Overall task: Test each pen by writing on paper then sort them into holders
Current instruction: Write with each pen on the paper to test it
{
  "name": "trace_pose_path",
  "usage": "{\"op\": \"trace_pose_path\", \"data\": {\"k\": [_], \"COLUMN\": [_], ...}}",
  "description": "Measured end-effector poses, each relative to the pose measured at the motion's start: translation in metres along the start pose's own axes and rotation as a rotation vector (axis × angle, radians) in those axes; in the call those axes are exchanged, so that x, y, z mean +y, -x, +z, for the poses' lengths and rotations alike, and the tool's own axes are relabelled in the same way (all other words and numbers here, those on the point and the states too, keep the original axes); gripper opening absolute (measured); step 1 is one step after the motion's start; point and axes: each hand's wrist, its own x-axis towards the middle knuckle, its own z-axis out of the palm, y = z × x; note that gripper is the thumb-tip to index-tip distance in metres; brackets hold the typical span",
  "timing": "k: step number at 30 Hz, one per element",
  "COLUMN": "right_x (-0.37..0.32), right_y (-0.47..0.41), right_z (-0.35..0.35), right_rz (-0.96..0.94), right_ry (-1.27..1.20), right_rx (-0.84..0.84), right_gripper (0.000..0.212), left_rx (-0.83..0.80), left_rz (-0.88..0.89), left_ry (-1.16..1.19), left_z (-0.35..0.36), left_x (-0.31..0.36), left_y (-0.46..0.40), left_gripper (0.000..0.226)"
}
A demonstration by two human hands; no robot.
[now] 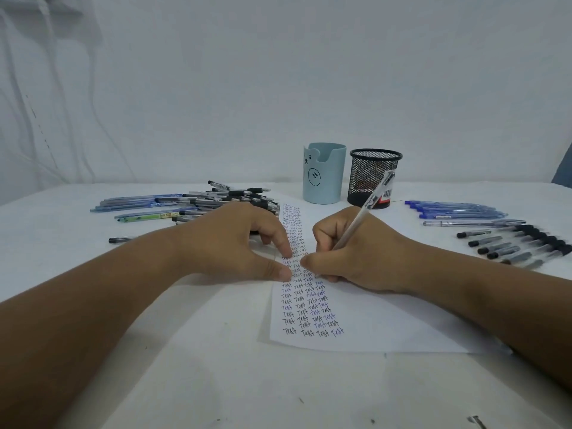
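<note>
Right hand (349,258) grips a pen (365,215), writing; left hand (235,239) presses the paper (356,323) with relaxed fingers. Many tests done; both holders look nearly empty.

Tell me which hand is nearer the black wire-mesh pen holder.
Right. The right hand, gripping a clear pen, sits just in front of the black wire-mesh pen holder; the left hand rests on the paper's left edge, farther off.

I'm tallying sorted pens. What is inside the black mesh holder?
Through the black mesh holder only a blurry brownish patch shows, too unclear to name. No pen sticks up above its rim. The pen in the right hand crosses in front, covering part of it.
</note>
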Motion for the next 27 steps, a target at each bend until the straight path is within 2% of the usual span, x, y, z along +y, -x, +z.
{"op": "trace_pose_path", "data": {"k": [11, 15, 17, 19, 21, 24, 27], "right_x": [0.004, 0.003, -0.001, -0.005, -0.006, -0.007, -0.004], "right_y": [-0.003, -0.004, -0.005, -0.006, -0.009, -0.010, -0.006], "right_z": [-0.001, -0.001, -0.006, -0.013, -0.023, -0.036, -0.045], "right_rz": [0.007, 0.028, 0.049, 0.037, 0.046, 0.131, 0.161], "right_ry": [0.036, -0.107, -0.260, -0.288, -0.201, -0.011, 0.337], "right_rx": [0.000, 0.067, 0.091, 0.119, 0.150, 0.145, 0.128], "right_gripper": [0.036, 0.047, 0.046, 0.042, 0.043, 0.054, 0.047], "left_rx": [-0.003, 0.005, 0.017, 0.069, 0.190, 0.408, 0.444], "left_rz": [-0.010, 0.025, 0.019, 0.000, -0.016, -0.042, -0.083], "left_ry": [-0.001, -0.017, -0.029, -0.013, 0.043, 0.284, 0.464], "left_z": [-0.001, 0.000, 0.001, 0.004, 0.008, 0.008, 0.003], "left_x": [0.002, 0.001, 0.001, 0.002, 0.006, 0.019, 0.033], "left_y": [0.001, 0.002, 0.002, 0.001, -0.001, -0.007, -0.014], "left_gripper": [0.026, 0.025, 0.021, 0.012, 0.007, 0.020, 0.033]}}
